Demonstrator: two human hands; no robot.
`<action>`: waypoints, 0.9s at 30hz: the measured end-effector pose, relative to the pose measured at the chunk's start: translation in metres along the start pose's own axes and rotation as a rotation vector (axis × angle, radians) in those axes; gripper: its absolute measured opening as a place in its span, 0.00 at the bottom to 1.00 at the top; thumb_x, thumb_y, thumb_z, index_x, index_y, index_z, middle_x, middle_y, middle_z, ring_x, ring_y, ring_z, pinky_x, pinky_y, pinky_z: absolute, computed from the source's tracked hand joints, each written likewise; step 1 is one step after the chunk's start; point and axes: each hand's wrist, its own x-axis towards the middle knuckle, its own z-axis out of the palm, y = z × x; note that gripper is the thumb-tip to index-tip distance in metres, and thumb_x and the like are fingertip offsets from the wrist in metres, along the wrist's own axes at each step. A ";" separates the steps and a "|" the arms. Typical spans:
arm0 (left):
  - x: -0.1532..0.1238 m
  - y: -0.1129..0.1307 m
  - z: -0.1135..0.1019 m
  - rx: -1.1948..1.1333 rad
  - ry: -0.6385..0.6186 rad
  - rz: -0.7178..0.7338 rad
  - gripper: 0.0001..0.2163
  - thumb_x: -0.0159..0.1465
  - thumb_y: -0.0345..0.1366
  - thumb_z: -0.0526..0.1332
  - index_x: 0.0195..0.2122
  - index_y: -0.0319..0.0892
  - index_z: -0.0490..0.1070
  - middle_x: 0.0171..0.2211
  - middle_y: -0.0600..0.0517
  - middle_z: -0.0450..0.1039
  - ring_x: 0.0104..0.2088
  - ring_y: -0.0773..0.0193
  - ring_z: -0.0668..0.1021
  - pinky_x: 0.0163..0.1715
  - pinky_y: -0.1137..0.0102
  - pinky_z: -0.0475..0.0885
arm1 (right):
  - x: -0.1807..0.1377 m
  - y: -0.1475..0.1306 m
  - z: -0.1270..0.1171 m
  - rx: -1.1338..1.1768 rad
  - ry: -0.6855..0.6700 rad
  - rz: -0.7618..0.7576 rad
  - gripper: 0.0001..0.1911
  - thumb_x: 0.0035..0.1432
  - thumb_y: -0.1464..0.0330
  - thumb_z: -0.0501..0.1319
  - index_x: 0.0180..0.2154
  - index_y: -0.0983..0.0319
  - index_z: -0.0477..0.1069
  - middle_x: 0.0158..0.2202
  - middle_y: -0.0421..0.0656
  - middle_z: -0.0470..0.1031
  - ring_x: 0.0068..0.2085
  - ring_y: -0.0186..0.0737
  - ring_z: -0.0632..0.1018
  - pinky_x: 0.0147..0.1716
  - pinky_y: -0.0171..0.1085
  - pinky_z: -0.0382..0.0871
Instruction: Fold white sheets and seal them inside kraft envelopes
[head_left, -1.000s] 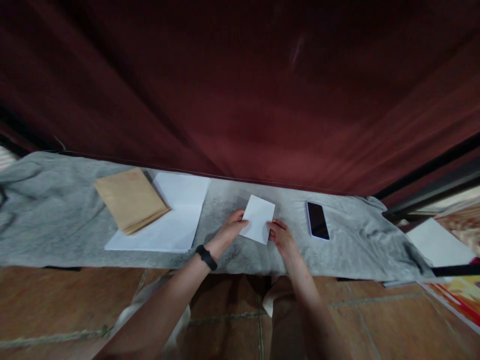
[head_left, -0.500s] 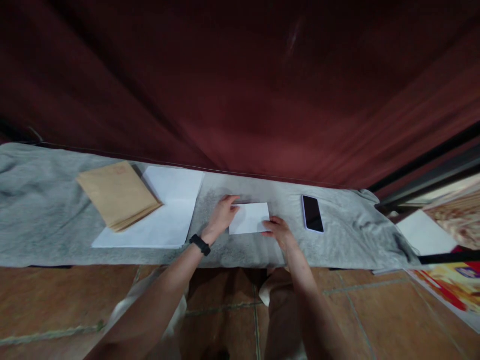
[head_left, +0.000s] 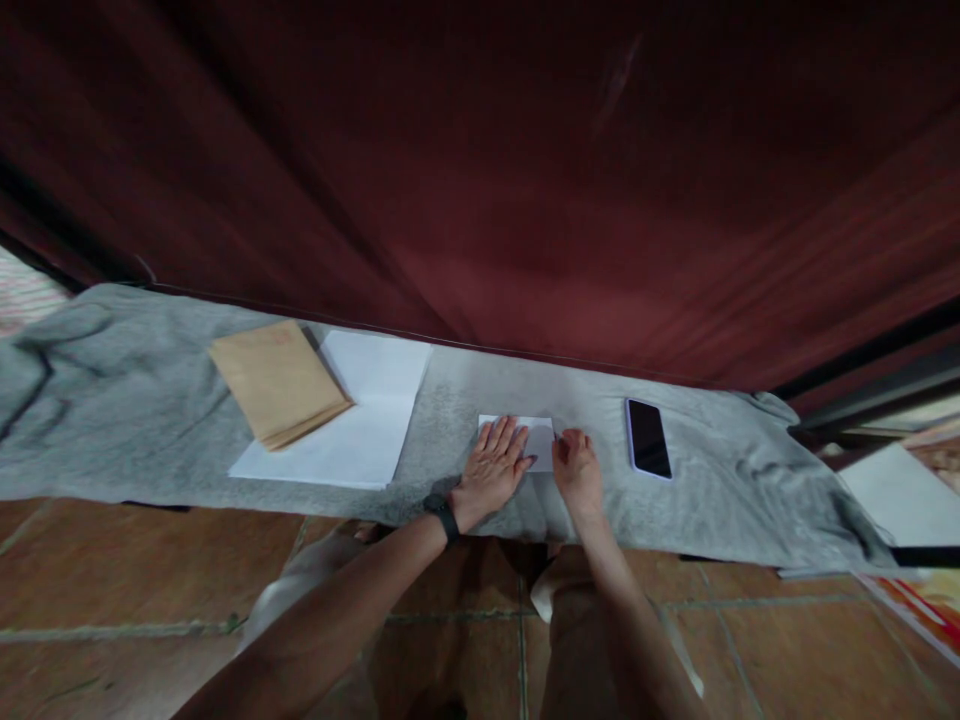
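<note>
A small white sheet of folded paper (head_left: 541, 440) lies flat on the grey cloth in front of me. My left hand (head_left: 495, 462) rests palm down across its left part, fingers spread. At the paper's right edge is my right hand (head_left: 576, 466), its fingers curled together and touching or very near that edge. What those fingers hold, if anything, is hidden. A dark band circles my left wrist.
Grey cloth (head_left: 450, 400) covers the narrow bench. To the left, brown envelopes (head_left: 281, 385) lie on larger white sheets (head_left: 375, 425). A phone (head_left: 649, 440) lies right of my hands. Dark red fabric (head_left: 480, 200) rises behind the bench; tiled floor (head_left: 465, 640) shows below.
My left hand has gone from gripping the paper's left edge to lying flat on it. The right hand's fingers have curled at the right edge. The view has shifted slightly left.
</note>
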 end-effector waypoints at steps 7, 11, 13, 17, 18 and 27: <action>0.001 -0.006 0.004 0.068 -0.031 0.026 0.26 0.73 0.36 0.45 0.71 0.33 0.54 0.71 0.40 0.56 0.72 0.55 0.57 0.71 0.56 0.52 | -0.020 -0.016 0.035 -0.261 -0.226 -0.477 0.27 0.74 0.59 0.41 0.66 0.59 0.63 0.68 0.47 0.64 0.69 0.41 0.63 0.68 0.48 0.58; -0.002 -0.014 -0.001 0.090 -0.044 -0.013 0.26 0.73 0.35 0.45 0.70 0.31 0.56 0.71 0.39 0.55 0.72 0.54 0.56 0.70 0.56 0.53 | -0.025 -0.011 0.040 -0.503 -0.224 -0.514 0.29 0.75 0.60 0.40 0.69 0.62 0.58 0.71 0.48 0.58 0.72 0.43 0.58 0.70 0.50 0.51; -0.004 -0.017 -0.006 0.098 -0.041 -0.019 0.26 0.74 0.38 0.45 0.70 0.31 0.57 0.71 0.38 0.55 0.72 0.53 0.57 0.71 0.54 0.51 | -0.025 -0.007 0.038 -0.603 -0.184 -0.520 0.28 0.75 0.61 0.41 0.69 0.63 0.58 0.72 0.49 0.56 0.72 0.45 0.58 0.69 0.50 0.52; -0.005 -0.015 -0.019 0.146 -0.062 0.028 0.26 0.74 0.41 0.47 0.67 0.27 0.61 0.68 0.35 0.59 0.71 0.50 0.60 0.71 0.53 0.50 | -0.022 0.002 0.033 -0.725 -0.141 -0.562 0.28 0.74 0.62 0.44 0.70 0.64 0.57 0.72 0.52 0.55 0.71 0.48 0.59 0.68 0.50 0.53; -0.005 -0.013 -0.021 0.164 -0.072 0.045 0.26 0.74 0.40 0.47 0.66 0.25 0.61 0.68 0.34 0.60 0.70 0.50 0.61 0.72 0.53 0.50 | -0.022 0.004 0.032 -0.742 -0.136 -0.564 0.28 0.74 0.62 0.45 0.70 0.64 0.57 0.72 0.53 0.55 0.71 0.48 0.59 0.68 0.50 0.53; -0.010 0.000 -0.023 0.196 -0.124 0.141 0.23 0.71 0.26 0.47 0.65 0.25 0.63 0.65 0.29 0.63 0.69 0.47 0.63 0.71 0.44 0.49 | -0.013 0.024 0.023 -0.709 -0.123 -0.502 0.30 0.74 0.60 0.44 0.71 0.65 0.53 0.72 0.54 0.55 0.71 0.50 0.59 0.68 0.53 0.52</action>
